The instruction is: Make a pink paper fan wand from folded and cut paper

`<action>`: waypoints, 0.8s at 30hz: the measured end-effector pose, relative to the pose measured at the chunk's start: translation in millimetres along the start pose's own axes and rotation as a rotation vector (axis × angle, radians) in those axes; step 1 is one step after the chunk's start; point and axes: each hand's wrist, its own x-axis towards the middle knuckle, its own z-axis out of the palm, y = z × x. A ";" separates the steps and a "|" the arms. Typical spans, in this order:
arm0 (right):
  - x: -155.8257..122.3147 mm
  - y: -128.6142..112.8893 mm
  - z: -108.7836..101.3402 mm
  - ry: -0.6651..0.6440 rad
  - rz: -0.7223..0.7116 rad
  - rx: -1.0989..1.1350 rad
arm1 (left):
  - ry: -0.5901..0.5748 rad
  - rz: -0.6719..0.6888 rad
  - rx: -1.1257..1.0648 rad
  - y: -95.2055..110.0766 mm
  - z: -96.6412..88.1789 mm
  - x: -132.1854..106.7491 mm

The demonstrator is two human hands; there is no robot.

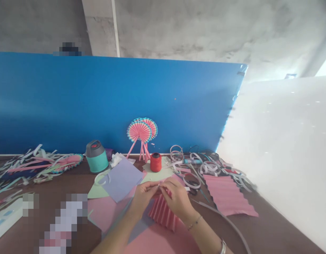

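My left hand and my right hand meet at the top of a pink pleated paper, fingers pinched on its gathered upper end. The folds fan out toward me over flat pink sheets. Just beyond my fingers lie a lavender sheet and a pale green sheet. A red thread spool stands upright behind them. Two finished pink and teal paper fans lean on sticks against the blue board.
A second pink pleated sheet lies to the right, beside curled paper strips and scissors. A teal lidded jar stands at the back left, with a heap of paper scraps further left. The blue board and a white panel wall the brown table.
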 end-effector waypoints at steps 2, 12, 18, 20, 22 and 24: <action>-0.2 0.1 0.3 0.005 0.011 0.013 | -0.001 0.001 -0.006 0.2 0.4 -0.3; -1.3 1.0 2.2 0.000 0.109 0.172 | -0.004 -0.002 -0.016 0.7 -0.5 0.4; -1.6 -0.2 6.6 0.023 0.237 0.219 | -0.025 0.022 0.004 -0.1 1.8 -1.2; -1.3 -1.8 7.5 0.024 0.276 0.226 | -0.017 0.043 0.014 -2.3 2.4 -1.1; -1.1 -3.5 8.2 0.041 0.299 0.222 | -0.003 0.073 0.036 -5.1 2.6 -0.5; -0.9 -5.0 8.7 0.070 0.313 0.214 | 0.012 0.106 0.069 -7.8 2.4 0.2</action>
